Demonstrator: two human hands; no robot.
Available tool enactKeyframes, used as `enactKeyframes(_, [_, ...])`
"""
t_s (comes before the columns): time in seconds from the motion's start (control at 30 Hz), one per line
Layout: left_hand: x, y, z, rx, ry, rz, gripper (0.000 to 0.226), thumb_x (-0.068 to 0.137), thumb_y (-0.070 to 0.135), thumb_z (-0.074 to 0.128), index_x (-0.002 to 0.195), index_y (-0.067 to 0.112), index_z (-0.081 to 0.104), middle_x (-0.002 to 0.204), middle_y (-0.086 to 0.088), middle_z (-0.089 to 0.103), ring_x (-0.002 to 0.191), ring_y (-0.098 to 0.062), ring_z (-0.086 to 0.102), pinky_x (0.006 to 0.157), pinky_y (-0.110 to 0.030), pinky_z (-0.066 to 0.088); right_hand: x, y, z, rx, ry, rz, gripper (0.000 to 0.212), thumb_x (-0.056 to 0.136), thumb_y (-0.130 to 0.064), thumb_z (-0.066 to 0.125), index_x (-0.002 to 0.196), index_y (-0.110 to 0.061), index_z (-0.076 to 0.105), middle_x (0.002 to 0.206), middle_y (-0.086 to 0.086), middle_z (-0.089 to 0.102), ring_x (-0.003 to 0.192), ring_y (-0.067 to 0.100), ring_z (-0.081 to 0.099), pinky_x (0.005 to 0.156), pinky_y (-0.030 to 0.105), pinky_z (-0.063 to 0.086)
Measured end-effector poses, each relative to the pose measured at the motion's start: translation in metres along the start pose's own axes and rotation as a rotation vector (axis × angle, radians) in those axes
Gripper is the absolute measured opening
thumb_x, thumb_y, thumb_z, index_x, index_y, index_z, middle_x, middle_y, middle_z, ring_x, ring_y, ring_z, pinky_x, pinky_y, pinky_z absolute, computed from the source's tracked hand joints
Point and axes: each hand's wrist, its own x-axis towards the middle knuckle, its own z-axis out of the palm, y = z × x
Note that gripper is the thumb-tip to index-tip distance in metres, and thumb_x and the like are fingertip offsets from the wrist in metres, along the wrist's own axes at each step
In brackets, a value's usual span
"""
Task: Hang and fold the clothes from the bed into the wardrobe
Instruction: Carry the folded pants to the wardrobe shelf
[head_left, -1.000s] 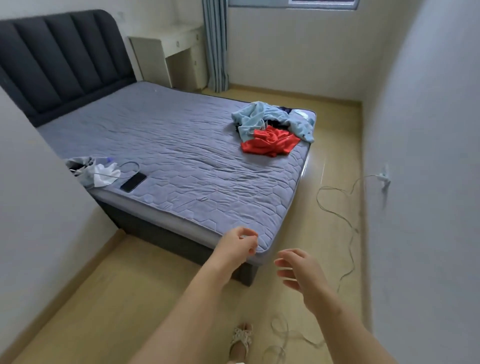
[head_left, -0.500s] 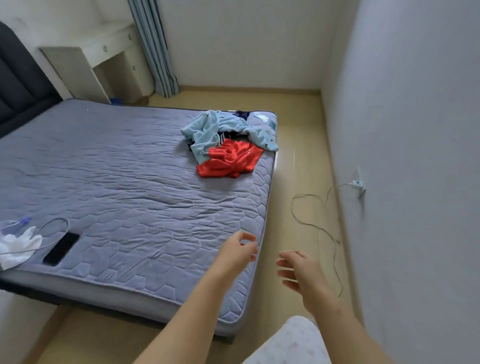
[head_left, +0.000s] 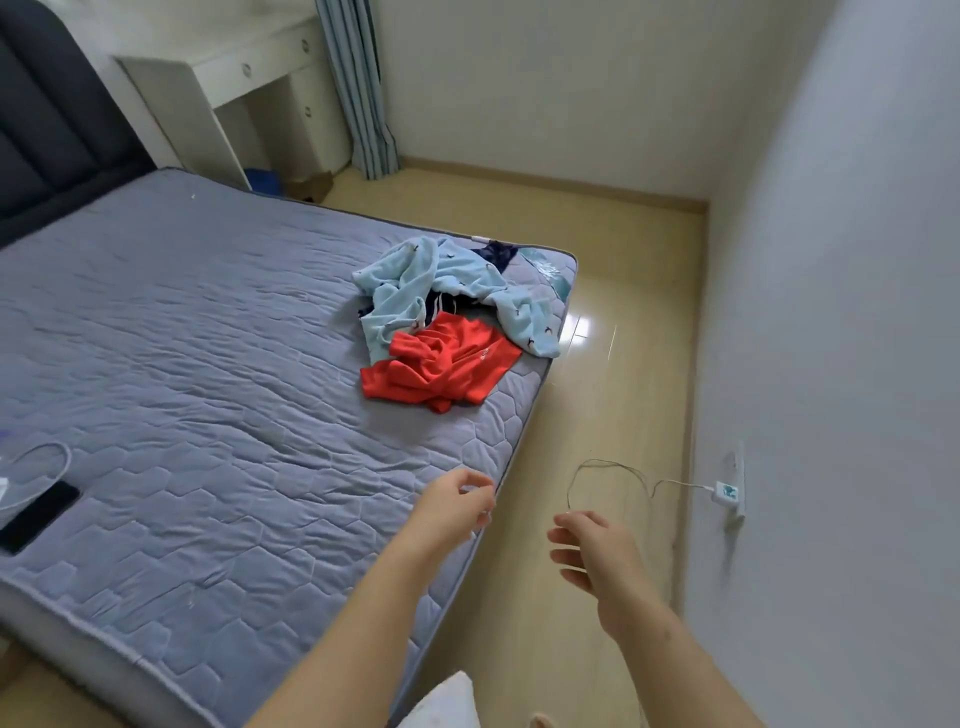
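A heap of clothes lies at the far right corner of the grey quilted bed (head_left: 208, 364). On top is a light blue patterned garment (head_left: 457, 291), in front of it a red garment (head_left: 441, 369), and a dark navy piece (head_left: 496, 253) peeks out behind. My left hand (head_left: 457, 506) hovers over the bed's near right edge, fingers loosely curled, holding nothing. My right hand (head_left: 592, 545) is over the floor beside the bed, fingers relaxed and empty. Both hands are well short of the clothes. No wardrobe is in view.
A black phone (head_left: 36, 514) and a white cable (head_left: 47, 457) lie at the bed's left edge. A charger (head_left: 724, 491) is plugged into the right wall, its wire (head_left: 608, 467) looping over the wooden floor. A white desk (head_left: 234, 78) and curtain (head_left: 358, 88) stand at the back.
The view has moved forward along the bed's right side, so the clothes heap is nearer and larger. Both hands keep much the same empty pose in front of me.
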Motion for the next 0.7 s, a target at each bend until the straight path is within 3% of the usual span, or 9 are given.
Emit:
enactKeyframes(0.13, [0.044, 0.025, 0.003, -0.037, 0.062, -0.068, 0.014, 0.087, 0.008, 0.05, 0.087, 0.019, 0.058, 0.078, 0.001, 0.061, 0.061, -0.006, 0.056, 0.049, -0.017, 0.039, 0.048, -0.035, -0.001, -0.053, -0.045, 0.027, 0.013, 0.088, -0.012, 0.055, 0.076, -0.013, 0.058, 0.071, 0.003, 0.06, 0.06, 0.016, 0.05, 0.056, 0.024, 0.037])
enactKeyframes(0.3, [0.117, 0.062, -0.008, -0.081, 0.081, -0.07, 0.015, 0.088, 0.008, 0.049, 0.087, 0.02, 0.057, 0.07, 0.004, 0.06, 0.058, -0.006, 0.055, 0.05, -0.018, 0.037, 0.116, -0.086, 0.013, -0.1, -0.07, 0.025, 0.013, 0.088, -0.01, 0.054, 0.075, -0.013, 0.056, 0.069, 0.003, 0.057, 0.058, 0.017, 0.047, 0.054, 0.023, 0.034])
enactKeyframes(0.4, [0.17, 0.086, -0.021, -0.091, 0.098, -0.04, 0.013, 0.091, 0.011, 0.047, 0.088, 0.02, 0.057, 0.075, 0.003, 0.061, 0.062, -0.007, 0.056, 0.051, -0.019, 0.035, 0.164, -0.128, 0.036, -0.125, -0.105, -0.02, 0.011, 0.087, -0.008, 0.053, 0.077, -0.011, 0.054, 0.065, 0.003, 0.054, 0.054, 0.016, 0.043, 0.051, 0.02, 0.029])
enactKeyframes(0.7, [0.316, 0.186, -0.081, -0.12, 0.124, -0.044, 0.011, 0.093, 0.01, 0.046, 0.09, 0.017, 0.055, 0.077, 0.0, 0.058, 0.063, -0.012, 0.051, 0.053, -0.021, 0.034, 0.295, -0.267, 0.108, -0.227, -0.137, -0.063, 0.015, 0.088, -0.009, 0.053, 0.073, -0.012, 0.056, 0.065, 0.002, 0.056, 0.05, 0.014, 0.047, 0.045, 0.016, 0.033])
